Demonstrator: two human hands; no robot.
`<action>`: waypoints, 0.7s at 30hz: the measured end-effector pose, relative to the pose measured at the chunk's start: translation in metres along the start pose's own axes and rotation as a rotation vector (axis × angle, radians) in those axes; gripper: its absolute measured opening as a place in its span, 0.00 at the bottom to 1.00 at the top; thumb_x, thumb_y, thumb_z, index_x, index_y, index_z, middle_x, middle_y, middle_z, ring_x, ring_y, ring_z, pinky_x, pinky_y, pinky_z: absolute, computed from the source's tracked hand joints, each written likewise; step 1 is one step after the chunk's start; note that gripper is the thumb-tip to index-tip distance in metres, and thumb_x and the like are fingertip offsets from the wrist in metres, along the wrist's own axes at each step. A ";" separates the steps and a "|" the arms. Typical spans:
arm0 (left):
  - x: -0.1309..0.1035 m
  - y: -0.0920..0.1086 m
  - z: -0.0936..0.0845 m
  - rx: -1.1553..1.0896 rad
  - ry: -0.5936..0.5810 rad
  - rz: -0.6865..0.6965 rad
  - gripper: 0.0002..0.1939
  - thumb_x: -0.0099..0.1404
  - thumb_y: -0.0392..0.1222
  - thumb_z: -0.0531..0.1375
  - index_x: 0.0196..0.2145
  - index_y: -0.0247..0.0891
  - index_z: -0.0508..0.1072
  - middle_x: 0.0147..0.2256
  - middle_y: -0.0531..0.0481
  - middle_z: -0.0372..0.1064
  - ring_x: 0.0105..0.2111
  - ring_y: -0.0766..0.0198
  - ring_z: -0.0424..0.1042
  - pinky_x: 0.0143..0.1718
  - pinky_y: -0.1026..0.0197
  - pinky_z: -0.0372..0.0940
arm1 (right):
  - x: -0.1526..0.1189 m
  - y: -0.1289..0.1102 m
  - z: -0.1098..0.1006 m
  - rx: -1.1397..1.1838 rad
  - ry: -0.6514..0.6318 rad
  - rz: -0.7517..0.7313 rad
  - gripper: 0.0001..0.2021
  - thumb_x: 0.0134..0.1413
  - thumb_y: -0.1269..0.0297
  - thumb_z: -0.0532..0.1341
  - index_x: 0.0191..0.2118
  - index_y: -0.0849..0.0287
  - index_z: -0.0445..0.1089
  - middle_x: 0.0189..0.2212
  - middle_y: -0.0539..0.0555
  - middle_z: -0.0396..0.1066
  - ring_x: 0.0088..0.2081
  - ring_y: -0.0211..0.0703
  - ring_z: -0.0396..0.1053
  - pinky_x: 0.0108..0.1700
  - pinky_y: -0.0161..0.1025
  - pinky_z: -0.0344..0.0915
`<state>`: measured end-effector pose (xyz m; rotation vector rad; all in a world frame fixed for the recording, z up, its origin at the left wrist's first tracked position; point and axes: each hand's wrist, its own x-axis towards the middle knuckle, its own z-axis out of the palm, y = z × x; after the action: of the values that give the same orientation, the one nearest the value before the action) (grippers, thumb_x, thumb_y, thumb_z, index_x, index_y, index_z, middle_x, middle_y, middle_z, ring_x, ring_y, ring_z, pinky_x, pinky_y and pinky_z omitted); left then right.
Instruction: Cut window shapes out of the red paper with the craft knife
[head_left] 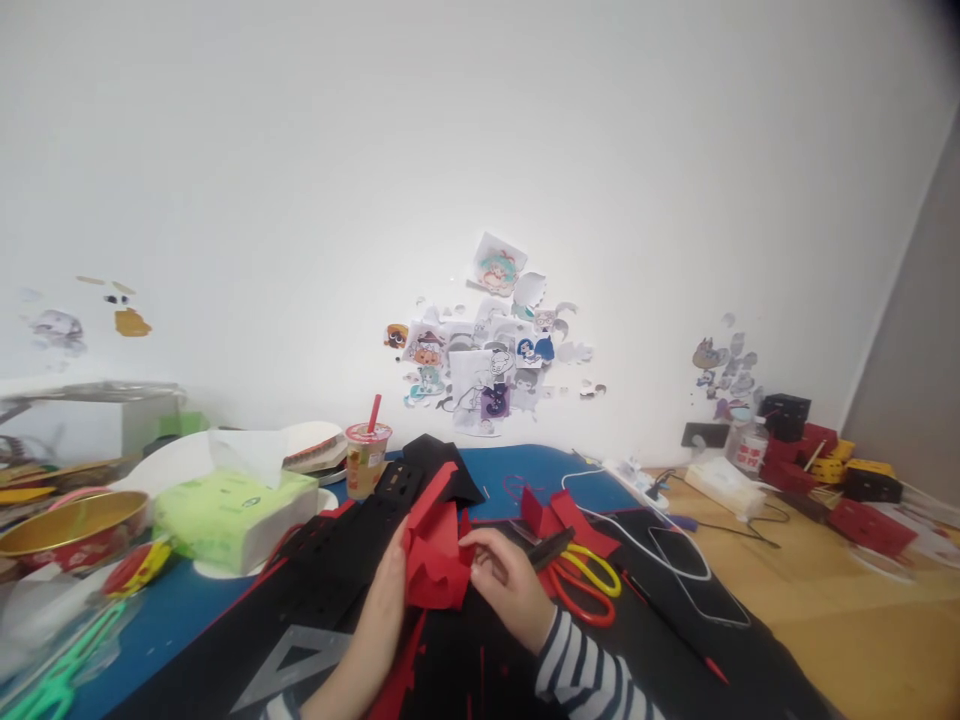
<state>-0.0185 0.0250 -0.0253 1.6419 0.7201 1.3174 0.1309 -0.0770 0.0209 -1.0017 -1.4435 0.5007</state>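
Between my hands is a folded red paper piece, partly shaped like a box with upright flaps. My left hand holds its left side, the palm against the paper. On the right edge, my right hand pinches a flap between thumb and fingers. Just beyond the right hand lie scissors with red and yellow handles. Behind them sit more folded red paper pieces. A clear set square lies beside my left forearm, on black paper.
A green tissue pack, a drink cup with a red straw and a gold-rimmed bowl stand to the left. Rightward are a black pencil, a phone, a white cable and several small paper boxes.
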 end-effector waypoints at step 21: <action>-0.010 0.022 -0.004 0.069 -0.239 -0.046 0.39 0.63 0.66 0.45 0.63 0.38 0.54 0.64 0.42 0.50 0.64 0.52 0.46 0.65 0.44 0.36 | 0.006 0.005 -0.005 -0.185 0.123 0.028 0.08 0.52 0.61 0.61 0.34 0.59 0.73 0.23 0.49 0.65 0.24 0.37 0.60 0.27 0.34 0.60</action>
<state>-0.0269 0.0078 -0.0097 1.7902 0.6601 1.0515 0.1383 -0.0706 0.0215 -1.1809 -1.3852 0.3241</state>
